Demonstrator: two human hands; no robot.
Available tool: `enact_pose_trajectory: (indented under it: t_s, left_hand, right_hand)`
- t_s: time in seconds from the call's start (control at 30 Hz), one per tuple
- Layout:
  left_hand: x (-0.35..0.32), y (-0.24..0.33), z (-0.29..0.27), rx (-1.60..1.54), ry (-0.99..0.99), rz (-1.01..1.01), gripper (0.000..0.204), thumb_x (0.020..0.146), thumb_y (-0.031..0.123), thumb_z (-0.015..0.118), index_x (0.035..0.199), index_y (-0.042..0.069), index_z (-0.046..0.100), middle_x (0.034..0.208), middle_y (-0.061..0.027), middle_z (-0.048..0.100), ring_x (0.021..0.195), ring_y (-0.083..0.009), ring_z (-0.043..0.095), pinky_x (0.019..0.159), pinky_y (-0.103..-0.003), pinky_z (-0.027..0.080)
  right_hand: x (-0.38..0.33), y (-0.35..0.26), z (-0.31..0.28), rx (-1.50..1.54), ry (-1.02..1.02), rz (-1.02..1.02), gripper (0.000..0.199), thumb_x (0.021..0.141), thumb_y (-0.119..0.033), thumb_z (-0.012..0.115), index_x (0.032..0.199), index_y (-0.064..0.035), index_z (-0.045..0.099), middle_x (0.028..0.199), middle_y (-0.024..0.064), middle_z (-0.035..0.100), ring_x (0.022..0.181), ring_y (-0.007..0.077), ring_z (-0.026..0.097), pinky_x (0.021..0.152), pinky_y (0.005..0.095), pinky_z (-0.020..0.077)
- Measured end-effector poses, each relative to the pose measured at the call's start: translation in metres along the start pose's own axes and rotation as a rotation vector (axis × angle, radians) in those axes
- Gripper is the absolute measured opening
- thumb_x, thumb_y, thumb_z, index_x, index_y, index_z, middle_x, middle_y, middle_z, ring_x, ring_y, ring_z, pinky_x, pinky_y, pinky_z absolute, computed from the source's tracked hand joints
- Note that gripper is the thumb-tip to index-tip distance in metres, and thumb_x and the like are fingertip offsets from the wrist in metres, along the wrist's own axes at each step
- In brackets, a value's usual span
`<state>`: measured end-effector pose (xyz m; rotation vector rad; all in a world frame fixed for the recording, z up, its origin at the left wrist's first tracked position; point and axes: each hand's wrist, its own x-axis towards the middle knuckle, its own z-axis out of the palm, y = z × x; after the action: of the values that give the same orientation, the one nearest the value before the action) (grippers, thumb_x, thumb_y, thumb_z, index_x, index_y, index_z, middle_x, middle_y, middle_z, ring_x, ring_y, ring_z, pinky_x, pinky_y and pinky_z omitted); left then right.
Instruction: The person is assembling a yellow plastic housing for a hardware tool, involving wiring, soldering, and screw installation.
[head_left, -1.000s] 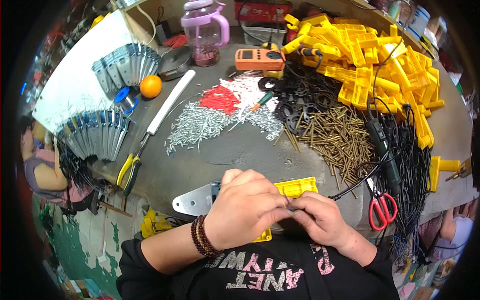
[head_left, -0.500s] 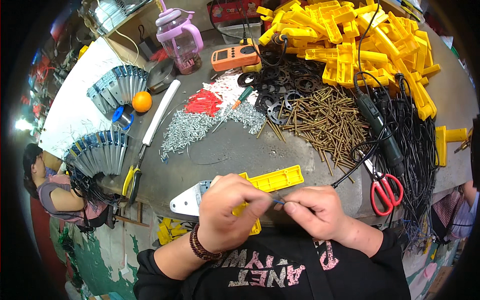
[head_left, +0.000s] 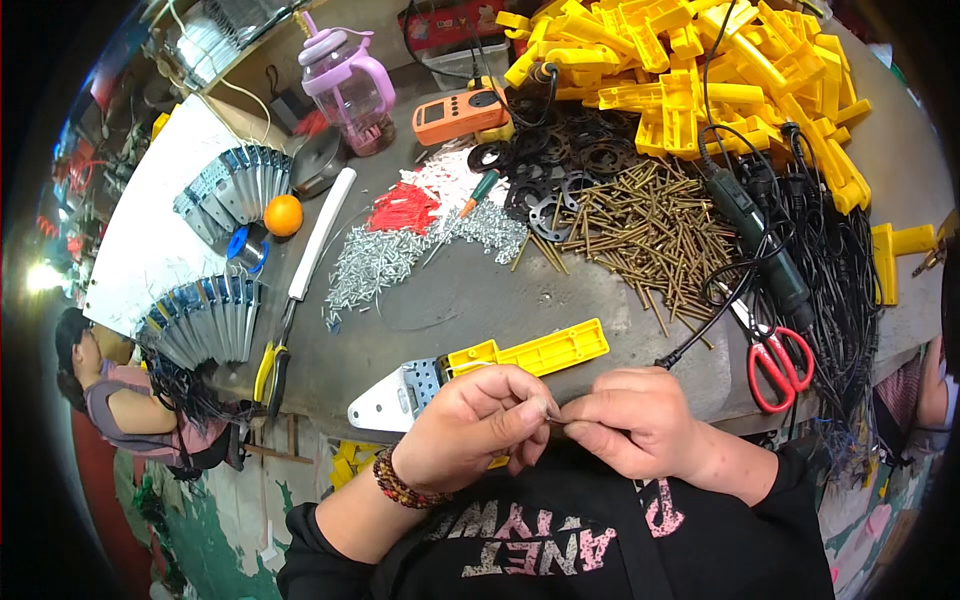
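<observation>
Over the front edge of the table, my left hand [head_left: 475, 425] and my right hand [head_left: 640, 425] meet fingertip to fingertip. Both pinch a thin wire [head_left: 556, 419], mostly covered by the fingers. Just beyond them lies a yellow plastic handle shell [head_left: 555, 347], its ribbed inside facing up. Against its left end rests a pointed silver metal plate [head_left: 382, 400] with a perforated blue-grey part. My left hand hides some of the shell.
Long brass screws [head_left: 650, 230], small silver screws [head_left: 370, 265] and yellow shells [head_left: 690, 70] are heaped farther back. Red-handled scissors [head_left: 780, 370], a dark green corded tool [head_left: 760, 245] and black cables lie right. Pliers [head_left: 270, 375] and a soldering iron [head_left: 322, 235] lie left.
My left hand has turned so its thumb and fingertips show, and the two hands are closer together. More of the metal plate and shell is uncovered. The view has shifted slightly.
</observation>
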<state>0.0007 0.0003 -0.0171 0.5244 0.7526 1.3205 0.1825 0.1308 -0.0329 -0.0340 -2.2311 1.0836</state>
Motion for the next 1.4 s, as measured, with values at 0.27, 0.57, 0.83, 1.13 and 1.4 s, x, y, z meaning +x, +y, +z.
enact_pose_trajectory:
  t_s: [0.27, 0.57, 0.83, 1.13, 1.4]
  left_hand:
    - [0.000, 0.015, -0.006, 0.206, -0.004, -0.320, 0.019, 0.090, 0.007, 0.067, 0.106, 0.001, 0.059, 0.095, -0.0084, 0.068, 0.080, -0.0134, 0.067, 0.067, -0.023, 0.054]
    - [0.001, 0.013, -0.009, 0.568, -0.013, 0.156, 0.010, 0.088, 0.007, 0.071, 0.096, 0.001, 0.069, 0.091, -0.0008, 0.064, 0.082, -0.0069, 0.058, 0.074, -0.023, 0.049]
    - [0.009, 0.035, -0.001, 0.770, -0.083, -0.397, 0.016, 0.083, 0.014, 0.077, 0.090, 0.004, 0.067, 0.082, 0.0024, 0.066, 0.074, -0.0035, 0.059, 0.068, -0.021, 0.048]
    - [0.109, 0.116, -0.101, 1.896, 0.695, 0.241, 0.024, 0.081, 0.026, 0.073, 0.086, 0.003, 0.067, 0.076, -0.0117, 0.066, 0.075, -0.0248, 0.065, 0.070, -0.034, 0.051]
    - [0.139, 0.119, -0.120, 2.001, 0.670, 0.138, 0.022, 0.081, 0.029, 0.071, 0.090, 0.009, 0.072, 0.100, -0.0144, 0.066, 0.096, -0.0302, 0.064, 0.083, -0.041, 0.050]
  right_hand:
    - [-0.002, 0.008, 0.010, 0.000, 0.062, -0.048, 0.012, 0.076, -0.007, 0.075, 0.086, -0.0051, 0.068, 0.063, 0.0068, 0.057, 0.053, 0.0240, 0.058, 0.049, 0.0335, 0.0453]
    - [0.000, 0.004, 0.005, -0.092, -0.041, -0.021, 0.013, 0.076, -0.012, 0.075, 0.087, -0.0071, 0.069, 0.063, 0.0041, 0.055, 0.055, 0.0226, 0.058, 0.050, 0.0328, 0.0466]
    - [-0.005, 0.010, 0.004, -0.013, -0.205, -0.132, 0.016, 0.076, -0.012, 0.075, 0.090, -0.0087, 0.069, 0.068, 0.0032, 0.056, 0.059, 0.0216, 0.059, 0.050, 0.0328, 0.0474]
    - [-0.008, 0.029, 0.016, 0.028, -0.293, -0.005, 0.011, 0.084, -0.019, 0.069, 0.092, -0.0111, 0.070, 0.070, 0.0027, 0.058, 0.066, 0.0224, 0.062, 0.057, 0.0344, 0.0500]
    - [-0.010, 0.036, 0.011, 0.088, -0.281, 0.037, 0.011, 0.084, -0.019, 0.070, 0.092, -0.0110, 0.070, 0.071, 0.0031, 0.057, 0.066, 0.0227, 0.061, 0.057, 0.0341, 0.0494]
